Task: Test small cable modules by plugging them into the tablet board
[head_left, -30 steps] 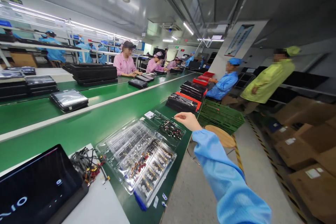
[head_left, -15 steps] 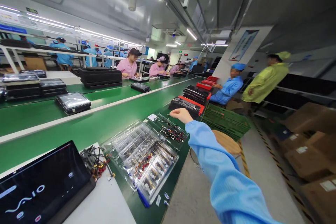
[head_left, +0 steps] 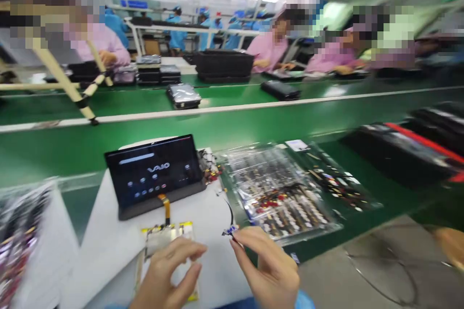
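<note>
While my right grip point(head_left: 266, 265) pinches a small blue connector point(head_left: 230, 230) between thumb and forefinger, with a thin black wire point(head_left: 230, 212) curving up from it, my left grip point(head_left: 168, 270) hangs half open, its curled fingers point(head_left: 192, 251) just over a flat yellow-edged circuit panel point(head_left: 167, 241) on the white table point(head_left: 105, 246). An orange flex cable point(head_left: 166, 207) runs from that panel to the base of the propped VAIO tablet point(head_left: 154, 174). To the right, a clear plastic tray point(head_left: 279, 193) of small parts lies on the green conveyor belt point(head_left: 217, 128), and co-workers in pink smocks point(head_left: 266, 50) sit beyond it.
</note>
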The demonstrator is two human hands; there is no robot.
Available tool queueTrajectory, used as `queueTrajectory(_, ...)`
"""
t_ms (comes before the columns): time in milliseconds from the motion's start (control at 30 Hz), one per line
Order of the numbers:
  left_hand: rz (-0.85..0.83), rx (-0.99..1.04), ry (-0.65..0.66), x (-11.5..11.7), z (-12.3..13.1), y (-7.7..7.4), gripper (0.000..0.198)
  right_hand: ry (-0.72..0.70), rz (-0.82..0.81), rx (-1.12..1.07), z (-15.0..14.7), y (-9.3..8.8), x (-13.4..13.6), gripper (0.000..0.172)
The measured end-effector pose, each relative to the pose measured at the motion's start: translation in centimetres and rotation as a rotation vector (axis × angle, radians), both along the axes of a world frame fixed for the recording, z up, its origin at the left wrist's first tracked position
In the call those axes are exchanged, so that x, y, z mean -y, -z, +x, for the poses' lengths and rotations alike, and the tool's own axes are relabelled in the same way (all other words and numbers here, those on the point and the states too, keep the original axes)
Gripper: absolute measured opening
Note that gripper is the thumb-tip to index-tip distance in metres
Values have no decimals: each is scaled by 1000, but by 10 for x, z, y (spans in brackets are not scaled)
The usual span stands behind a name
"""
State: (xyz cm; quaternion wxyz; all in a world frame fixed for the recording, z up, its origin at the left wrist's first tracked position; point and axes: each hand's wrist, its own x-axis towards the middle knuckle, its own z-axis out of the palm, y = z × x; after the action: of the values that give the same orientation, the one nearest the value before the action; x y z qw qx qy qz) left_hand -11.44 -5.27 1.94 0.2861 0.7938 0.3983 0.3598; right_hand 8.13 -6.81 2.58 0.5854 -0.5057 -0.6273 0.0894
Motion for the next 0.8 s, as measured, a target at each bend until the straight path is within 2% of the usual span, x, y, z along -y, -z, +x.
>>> queueTrajectory(33,-30,30,68,-4,6,-8,18,-24,7,-13,-10,2,3,19)
queueTrajectory(133,-94,111,39,-11,19,-18,18,-84,-33,-43,-24,10,8,23)
queueTrajectory(300,-197,111,-88,-3,24,-3,17,-133,-119,-49,-28,21,15,21)
queueTrajectory(467,-228,74,-147,-1,25,6,19,-164,-192,5,-28,18,18,18)
queueTrajectory(700,-283,75,-175,-1,31,7,19,12,-171,272,-26,20,18,13)
queueTrajectory(800,-271,104,-152,0,33,8,20,7,-182,283,-26,20,20,15)
